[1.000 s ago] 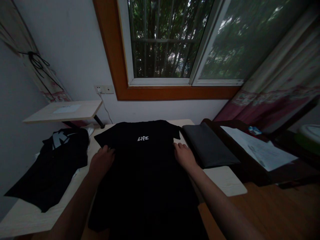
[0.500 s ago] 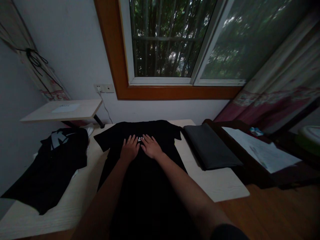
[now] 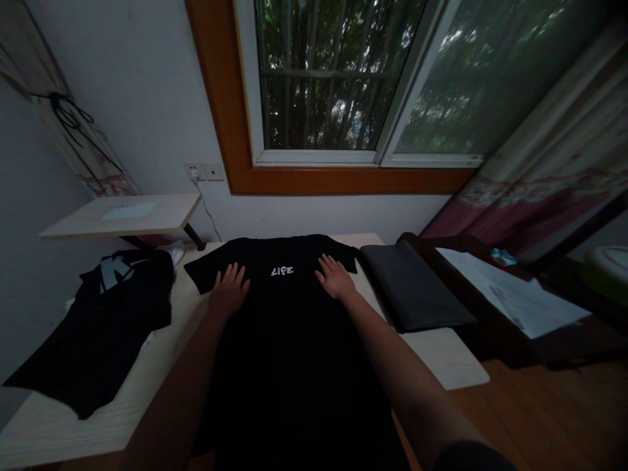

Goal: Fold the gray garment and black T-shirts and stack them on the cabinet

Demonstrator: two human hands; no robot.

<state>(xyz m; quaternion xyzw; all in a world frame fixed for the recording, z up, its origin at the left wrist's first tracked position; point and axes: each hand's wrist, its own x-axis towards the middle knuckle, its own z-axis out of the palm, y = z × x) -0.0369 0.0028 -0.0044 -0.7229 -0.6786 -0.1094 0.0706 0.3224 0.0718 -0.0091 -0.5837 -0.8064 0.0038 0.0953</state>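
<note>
A black T-shirt (image 3: 287, 327) lies spread on the pale wooden table, its sleeves out to both sides and its collar end toward the window. Small white lettering (image 3: 282, 271) shows upside down on its upper middle. My left hand (image 3: 229, 288) rests flat on the shirt near the left sleeve, fingers apart. Near the right sleeve my right hand (image 3: 335, 277) also lies flat on the cloth with its fingers spread. Neither hand holds anything. The shirt's lower part runs toward me between my forearms and fades into darkness.
Another black garment (image 3: 112, 327) with a grey print lies on the table (image 3: 161, 366) at left, under a small raised shelf (image 3: 122, 222). On the right is a flat dark folder-like item (image 3: 412, 288), beside a dark surface with a paper sheet (image 3: 505, 291). A window stands behind.
My hands have slid apart across the shirt, from the middle outward toward the two sleeves. The white lettering between them is now uncovered.
</note>
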